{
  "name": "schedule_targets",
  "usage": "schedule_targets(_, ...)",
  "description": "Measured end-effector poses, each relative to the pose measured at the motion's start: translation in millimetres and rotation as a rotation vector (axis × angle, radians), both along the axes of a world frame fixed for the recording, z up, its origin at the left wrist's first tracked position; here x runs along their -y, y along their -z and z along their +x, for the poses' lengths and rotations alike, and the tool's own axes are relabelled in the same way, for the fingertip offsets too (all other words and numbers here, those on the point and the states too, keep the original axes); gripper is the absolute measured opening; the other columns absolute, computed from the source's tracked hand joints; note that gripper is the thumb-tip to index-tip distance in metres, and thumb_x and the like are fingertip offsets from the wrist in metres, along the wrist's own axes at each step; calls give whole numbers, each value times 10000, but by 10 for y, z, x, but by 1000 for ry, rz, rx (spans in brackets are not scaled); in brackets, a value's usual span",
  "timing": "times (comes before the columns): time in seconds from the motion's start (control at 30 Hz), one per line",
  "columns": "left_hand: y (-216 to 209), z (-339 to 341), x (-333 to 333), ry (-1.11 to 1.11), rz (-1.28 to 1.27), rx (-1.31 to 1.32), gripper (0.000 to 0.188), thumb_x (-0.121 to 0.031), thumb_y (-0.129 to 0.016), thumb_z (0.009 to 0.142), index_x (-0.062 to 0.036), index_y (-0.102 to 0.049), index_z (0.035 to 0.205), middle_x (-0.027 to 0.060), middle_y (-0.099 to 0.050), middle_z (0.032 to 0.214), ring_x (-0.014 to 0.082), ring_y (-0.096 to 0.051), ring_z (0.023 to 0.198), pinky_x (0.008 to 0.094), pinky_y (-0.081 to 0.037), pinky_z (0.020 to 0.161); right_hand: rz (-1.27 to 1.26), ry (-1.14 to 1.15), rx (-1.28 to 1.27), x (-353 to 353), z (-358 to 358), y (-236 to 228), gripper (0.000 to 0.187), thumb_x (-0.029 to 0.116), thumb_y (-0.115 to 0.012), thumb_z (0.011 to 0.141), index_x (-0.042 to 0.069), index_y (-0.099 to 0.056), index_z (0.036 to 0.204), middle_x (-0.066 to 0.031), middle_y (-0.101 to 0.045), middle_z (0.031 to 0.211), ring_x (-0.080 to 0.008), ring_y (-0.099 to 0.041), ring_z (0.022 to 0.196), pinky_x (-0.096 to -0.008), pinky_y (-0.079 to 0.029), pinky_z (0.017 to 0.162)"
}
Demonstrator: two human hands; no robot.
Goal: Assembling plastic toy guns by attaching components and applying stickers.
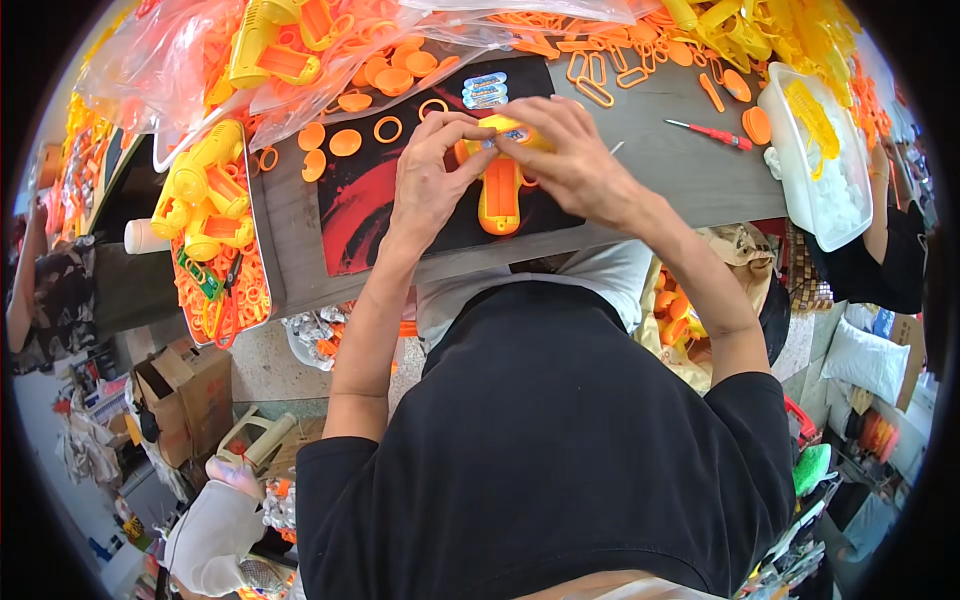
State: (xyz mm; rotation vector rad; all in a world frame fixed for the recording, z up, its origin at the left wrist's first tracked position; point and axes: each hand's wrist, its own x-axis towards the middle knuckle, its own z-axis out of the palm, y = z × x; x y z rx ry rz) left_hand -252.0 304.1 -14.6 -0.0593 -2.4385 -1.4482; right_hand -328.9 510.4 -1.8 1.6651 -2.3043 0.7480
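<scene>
A yellow plastic toy gun [498,208] with an orange inset in its handle lies over the dark mat [365,215], handle toward me. My left hand [438,168] is closed, its thumb and forefinger pinching at the left of the toy's body. From the other side, my right hand [568,158] curls over the body, fingertips pressed close to the left ones. Between them a small blue-and-white sticker [515,134] shows on the toy; the fingers partly cover it. Just beyond lies a small stack of similar stickers [485,88].
Orange discs [345,142] and rings [388,129] lie left of the hands. A red screwdriver [712,134] and a white tub [850,205] are at right. A tray [262,300] of yellow toy bodies and orange parts stands left. Plastic bags [150,75] and parts crowd the far side.
</scene>
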Motion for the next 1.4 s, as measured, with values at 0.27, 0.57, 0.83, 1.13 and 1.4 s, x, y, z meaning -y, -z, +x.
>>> schedule_targets(0.27, -40, 21, -45, -14, -97, -64, 218, -124, -775, 795, -63, -726, 999, 60, -639, 1003, 221, -610, 953, 338, -489, 814, -17, 152, 801, -46, -458, -107, 445, 347, -630, 952, 29, -610, 1263, -128, -616, 1251, -210, -582, 1161, -330, -457, 981)
schedule_targets(0.57, -112, 38, -66, -9, -164, -1, 191, -118, -752, 813, -63, -718, 993, 59, -624, 999, 241, -590, 954, 347, -492, 786, 166, 8, 937, 101, -674, -78, 499, 312, -709, 892, -22, -585, 1242, -104, -670, 1078, -186, -622, 1001, -304, -488, 865)
schedule_targets(0.83, -35, 133, 52, 19, 213, 64, 251, -53, -677, 880, -42, -676, 1130, 86, -629, 1149, 204, -612, 1053, 329, -506, 877, 181, -5, 302, -47, -345, -23, 690, 288, -772, 815, 49, -481, 1394, -125, -578, 1282, -226, -556, 1137, -364, -447, 958)
schedule_targets(1.13, -93, 377, -28, 193, 651, 99, 616, -118, -685, 922, -16, -401, 1460, 93, -576, 1331, 179, -581, 1183, 325, -460, 1011, -363, -57, 713, 63, 117, 108, 376, 269, -673, 905, 48, -642, 1207, -112, -489, 1338, -275, -382, 1324, -393, -340, 1086)
schedule_targets(1.4, -389, 277, 113, 103, -478, 81, 642, -271, -773, 809, -98, -546, 1384, 108, -588, 1227, 249, -599, 1076, 363, -461, 918, -155, 857, -29, -462, -607, 520, 234, 292, -697, 879, 77, -688, 970, -78, -623, 927, -277, -553, 915, -432, -375, 910)
